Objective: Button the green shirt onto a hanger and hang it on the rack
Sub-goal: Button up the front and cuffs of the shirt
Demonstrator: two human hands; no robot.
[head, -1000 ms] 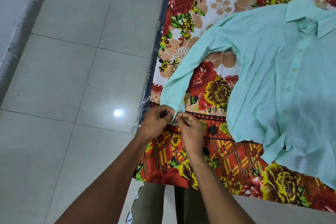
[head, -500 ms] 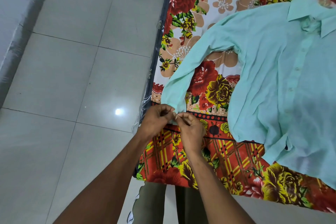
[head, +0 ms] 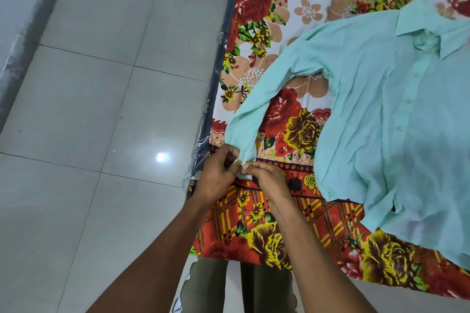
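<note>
The pale green shirt (head: 396, 119) lies flat on a flowered bedsheet (head: 274, 2), collar at the upper right and its front placket buttoned. Its left sleeve (head: 256, 107) runs down toward the bed's near corner. There my left hand (head: 218, 175) and my right hand (head: 267, 178) meet at the cuff, and the fingertips of both pinch the cuff's edge between them. The cuff itself is mostly hidden by my fingers. No hanger or rack is in view.
The bed's edge, wrapped in clear plastic (head: 206, 140), runs up the middle of the view. Grey floor tiles (head: 101, 109) fill the left side. My legs (head: 236, 287) stand at the bed's near edge.
My hands stay at the sleeve cuff with small finger movements. The fingers of the two hands have drawn closer together over the cuff's edge.
</note>
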